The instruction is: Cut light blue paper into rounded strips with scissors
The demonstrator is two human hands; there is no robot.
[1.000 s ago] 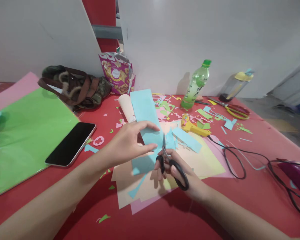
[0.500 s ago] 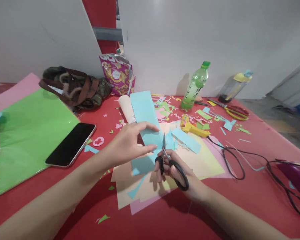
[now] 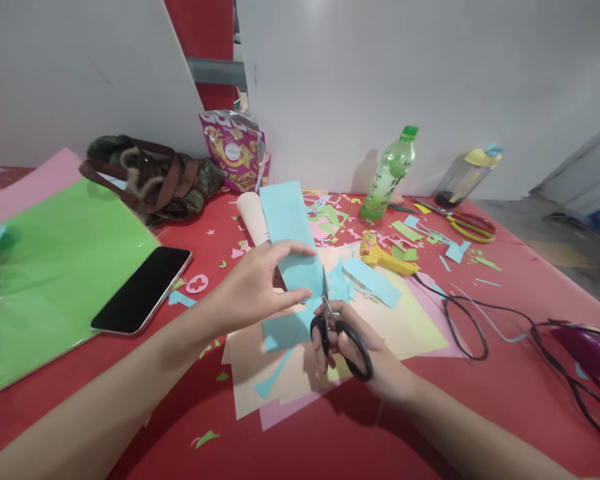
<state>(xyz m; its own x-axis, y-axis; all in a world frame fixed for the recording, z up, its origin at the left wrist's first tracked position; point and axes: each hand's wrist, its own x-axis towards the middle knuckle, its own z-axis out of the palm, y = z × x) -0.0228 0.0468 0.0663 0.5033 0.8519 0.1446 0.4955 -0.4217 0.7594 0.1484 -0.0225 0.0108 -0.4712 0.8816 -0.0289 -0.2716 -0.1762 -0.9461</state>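
Note:
My left hand (image 3: 260, 283) is closed on a long light-blue strip of paper (image 3: 290, 213), with the thumb and fingers along its right part. The strip stands tilted, its far end up. My right hand (image 3: 353, 340) grips black-handled scissors (image 3: 326, 303), fingers through the loops. Their blades point away from me at the strip's right edge; I cannot tell whether they touch it. Beneath both hands lie cream paper sheets (image 3: 250, 373) with a blue piece (image 3: 280, 330) on top. Right of the blades are blue offcuts (image 3: 373, 281).
A phone (image 3: 143, 290) rests on green paper (image 3: 75, 267) at the left. Behind are a bag (image 3: 155, 177), a snack packet (image 3: 237, 150), a rolled paper (image 3: 251, 217) and a green bottle (image 3: 390, 173). A yellow glue gun (image 3: 390, 260) trails a black cable to the right, near other scissors (image 3: 467, 225).
The scissors have turned slightly, their tips shifting a little left along the strip's edge. My left hand has barely moved and still holds the strip.

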